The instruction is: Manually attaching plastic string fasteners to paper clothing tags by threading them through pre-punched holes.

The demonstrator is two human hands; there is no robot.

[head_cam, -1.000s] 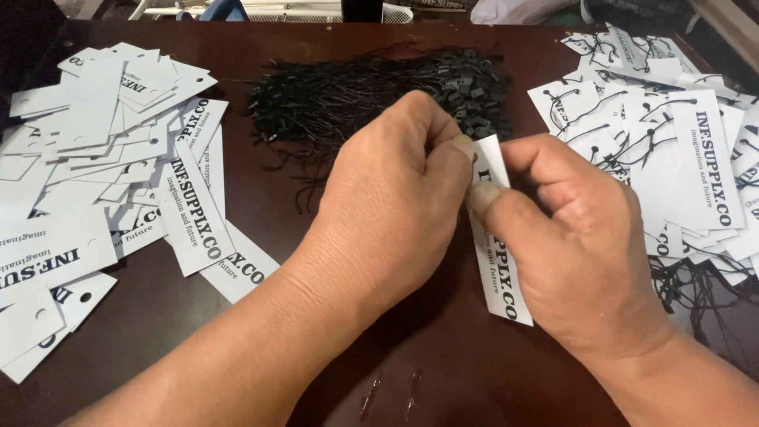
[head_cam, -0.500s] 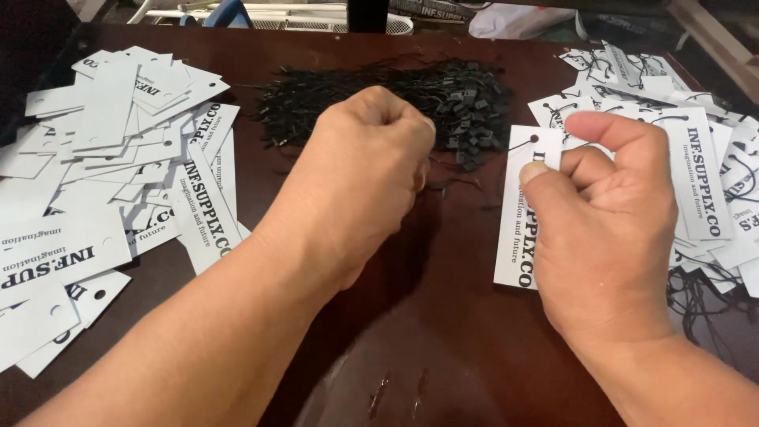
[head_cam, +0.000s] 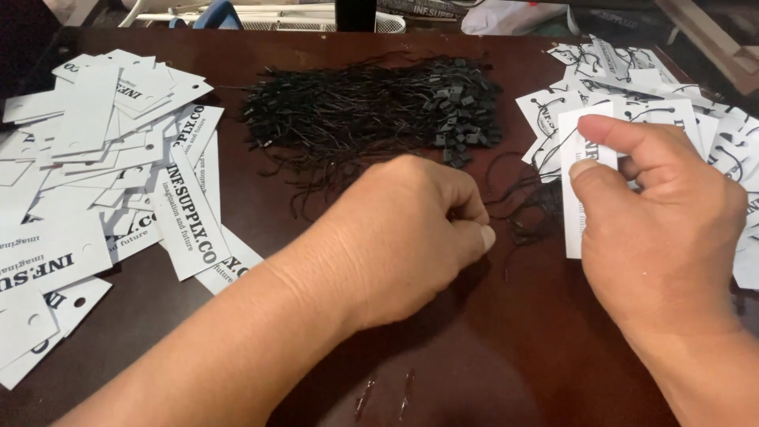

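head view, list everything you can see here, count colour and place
white card tag: one, white with dark print, pinched in the right hand
black cord: thin black string running from the tag toward the left hand
loose tags: many, white, spread over the table's left side
strung tags: many, white with black cords, piled at the right
cord bundle: one heap, black, top centre
table: one, dark brown wood
small pins: two, metal, near bottom edge
left hand: closed, fingertips pinched together at the cord
right hand: gripping the tag
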